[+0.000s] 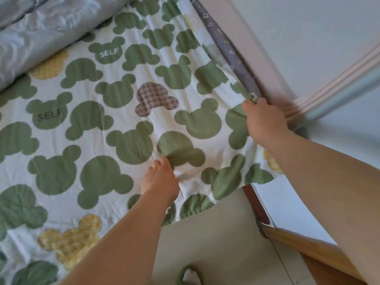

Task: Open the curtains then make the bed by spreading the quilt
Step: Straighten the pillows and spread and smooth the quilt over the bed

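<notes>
A white quilt (115, 112) printed with green bear heads covers most of the bed. My right hand (265, 118) is shut on the quilt's far corner by the wall, where its grey patterned edge (232, 52) runs along the headboard side. My left hand (161, 177) pinches a fold of the quilt near the bed's near edge, and the cloth bunches up under its fingers. The quilt's near corner hangs over the side of the bed. No curtains are in view.
A bunched grey blanket (41, 31) lies at the top left of the bed. A pale wall (308, 38) and a pink moulding (339, 75) close off the right side. A wooden rail (304, 245) and a tiled floor (226, 243) lie below.
</notes>
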Demonstrator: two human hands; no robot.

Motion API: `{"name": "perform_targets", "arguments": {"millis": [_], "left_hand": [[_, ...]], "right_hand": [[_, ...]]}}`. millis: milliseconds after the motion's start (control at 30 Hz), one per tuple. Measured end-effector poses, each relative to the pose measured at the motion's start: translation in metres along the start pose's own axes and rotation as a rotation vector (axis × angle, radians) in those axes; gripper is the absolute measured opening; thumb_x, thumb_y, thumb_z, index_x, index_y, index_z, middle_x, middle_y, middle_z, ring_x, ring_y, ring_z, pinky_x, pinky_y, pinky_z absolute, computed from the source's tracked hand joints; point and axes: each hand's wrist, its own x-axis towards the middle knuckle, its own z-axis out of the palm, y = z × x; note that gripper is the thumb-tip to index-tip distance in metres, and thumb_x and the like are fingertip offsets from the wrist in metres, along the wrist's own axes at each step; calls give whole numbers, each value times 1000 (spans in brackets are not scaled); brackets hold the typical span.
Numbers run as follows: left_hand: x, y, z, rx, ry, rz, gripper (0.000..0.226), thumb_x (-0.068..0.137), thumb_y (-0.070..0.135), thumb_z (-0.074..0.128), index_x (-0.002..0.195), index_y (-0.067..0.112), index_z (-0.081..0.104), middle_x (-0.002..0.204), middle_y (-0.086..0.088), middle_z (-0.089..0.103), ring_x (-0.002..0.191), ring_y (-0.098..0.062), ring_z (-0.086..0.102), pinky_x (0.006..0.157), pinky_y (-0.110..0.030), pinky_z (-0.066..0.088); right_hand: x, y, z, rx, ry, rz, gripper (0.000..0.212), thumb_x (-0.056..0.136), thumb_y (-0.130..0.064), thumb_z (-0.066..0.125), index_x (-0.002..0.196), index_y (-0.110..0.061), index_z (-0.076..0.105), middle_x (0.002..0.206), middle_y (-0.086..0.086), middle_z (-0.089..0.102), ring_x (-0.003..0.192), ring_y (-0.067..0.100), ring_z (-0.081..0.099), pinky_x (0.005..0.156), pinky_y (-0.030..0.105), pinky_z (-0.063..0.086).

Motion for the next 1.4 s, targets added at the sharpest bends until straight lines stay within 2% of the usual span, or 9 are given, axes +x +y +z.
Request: {"name": "perform_targets", "arguments": {"millis": [167,367,600,833,967,1100,1233,1300,1400], "left_hand": [[1,9,-5,-93,61,15,40,89,16,48,127,13,35,124,-5,49,113,-27,50,88,-38,43],[4,2,7,-22,25,62,80,91,17,50,151,25,-4,140,-5,39,125,-25,43,99,-38,39],[7,2,3,-12,-59,78,84,91,14,47,152,26,-10,147,-5,31,131,-24,36,105,-38,35],[-1,-9,8,-53,-143,135,84,91,15,47,151,27,-11,155,-6,11,141,-27,20,113,-40,27],[-14,-25,2,-210,-96,187,69,93,18,43,152,29,7,151,-2,24,137,-23,27,110,-39,33],[-22,-74,-15,-226,147,110,54,93,21,43,145,24,28,139,-2,38,127,-23,38,99,-38,38],[-26,-156,-23,-101,227,-151,46,88,22,50,132,18,39,127,-9,38,119,-28,38,95,-38,39],[-31,-196,-24,-100,198,-282,49,87,24,53,133,19,36,127,-11,36,118,-30,37,95,-40,39],[-39,-246,-26,-139,178,-378,55,86,27,55,135,21,32,129,-11,34,119,-32,36,96,-42,37]], "right_hand": [[7,21,-2,-64,-31,230,40,92,2,39,132,6,35,123,35,49,109,48,54,84,51,47],[21,17,3,-112,-174,280,67,92,-8,42,148,3,7,140,24,44,123,42,48,97,46,41],[15,6,-7,-719,-131,-23,46,94,-22,34,139,-12,44,145,16,22,129,31,28,105,32,27],[-17,-7,3,-465,-205,77,58,90,-11,13,142,14,19,145,34,24,130,43,32,110,47,26],[-40,-71,8,-277,-164,-92,63,90,-19,36,147,1,19,152,26,17,139,39,19,115,52,16],[-63,-128,23,-104,-380,-296,74,89,-19,46,151,-24,6,157,15,-6,144,37,6,113,59,16],[-69,-162,19,-184,-638,-52,62,90,-12,45,147,-22,23,150,19,20,132,42,32,100,61,37],[-67,-188,8,-174,-598,-5,49,89,-9,45,138,-13,42,143,18,32,125,38,42,98,52,42],[-72,-246,0,-110,-420,-214,36,88,-7,45,124,-10,53,135,15,38,114,33,50,91,43,44]]}}
